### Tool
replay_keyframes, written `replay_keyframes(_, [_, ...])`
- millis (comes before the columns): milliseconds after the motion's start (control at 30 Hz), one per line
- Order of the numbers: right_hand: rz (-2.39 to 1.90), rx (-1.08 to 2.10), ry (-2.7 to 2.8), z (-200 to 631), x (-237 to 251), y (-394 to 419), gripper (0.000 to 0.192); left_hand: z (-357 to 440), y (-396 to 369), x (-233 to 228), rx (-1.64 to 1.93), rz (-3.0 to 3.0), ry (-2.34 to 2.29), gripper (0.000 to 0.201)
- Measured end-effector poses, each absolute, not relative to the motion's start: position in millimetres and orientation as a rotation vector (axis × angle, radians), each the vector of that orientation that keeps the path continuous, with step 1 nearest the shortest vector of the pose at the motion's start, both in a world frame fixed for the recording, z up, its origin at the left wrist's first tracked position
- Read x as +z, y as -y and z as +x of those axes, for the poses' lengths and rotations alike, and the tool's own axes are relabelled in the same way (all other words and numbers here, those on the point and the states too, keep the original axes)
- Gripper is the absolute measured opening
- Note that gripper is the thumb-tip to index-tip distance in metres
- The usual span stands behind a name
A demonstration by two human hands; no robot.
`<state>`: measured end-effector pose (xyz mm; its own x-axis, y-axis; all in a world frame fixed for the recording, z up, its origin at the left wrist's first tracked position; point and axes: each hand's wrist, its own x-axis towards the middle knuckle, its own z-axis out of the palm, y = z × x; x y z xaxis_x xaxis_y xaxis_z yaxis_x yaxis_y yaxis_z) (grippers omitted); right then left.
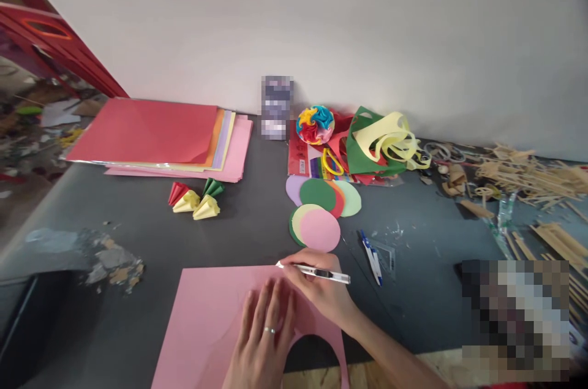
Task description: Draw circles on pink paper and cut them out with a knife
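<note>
Left hand (261,340) lies flat, fingers spread, palm down on the pink sheet (206,321); grip released, pressing the paper to the counter (257,205). A ring shows on one finger.

Right hand (319,288) has its grip clenched around a white pen (315,271), held nearly level, tip pointing left and meeting the sheet's far edge. The pen's rear end sticks out to the right past the fingers.

Pink sheet sits at the near edge of the dark counter, directly in front of the person. A rounded cutout is visible in its near right part, just right of the left wrist.

Beyond the sheet: a stack of paper discs (316,226), pink on top over yellow and green, just past the right hand. A second fan of discs (324,193) lies behind it, green, red, pale green and lilac. A blue pen (371,254) lies right of the hand, beside a clear ruler (388,254).

Far left: paper stack (156,135), red on top. Near it, folded cones (197,198), red, green and yellow. At the wall: a multicoloured paper ball (315,124) and paper offcuts (381,141), green and yellow. Far right: wooden sticks (528,177) in a loose heap.
</note>
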<state>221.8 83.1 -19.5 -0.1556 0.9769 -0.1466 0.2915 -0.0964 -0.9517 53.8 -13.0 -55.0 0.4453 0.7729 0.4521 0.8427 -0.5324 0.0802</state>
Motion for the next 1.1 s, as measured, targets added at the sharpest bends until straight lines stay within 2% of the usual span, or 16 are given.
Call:
replay_keyframes(100, [-1.381, 1.339, 1.464, 223.2, -24.4, -79.1, 0.025, 53.1, 12.3, -56.0, -0.703, -2.537, 1.433, 0.044])
replay_keyframes(533, [-1.383, 1.241, 1.531, 227.3, -30.4, -80.4, 0.019, 49.3, 11.6, -55.1, -0.641, -2.585, 1.436, 0.053])
replay_keyframes(767, [-1.395, 1.197, 1.594, 229.4, -29.8, -80.2, 0.024, 49.4, 11.1, -49.2, -0.539, -2.593, 1.459, 0.069])
replay_keyframes(1100, [-1.376, 1.140, 1.677, 228.9, -27.4, -80.9, 0.021, 52.2, 6.4, -40.7, -0.470, -2.556, 1.402, 0.083])
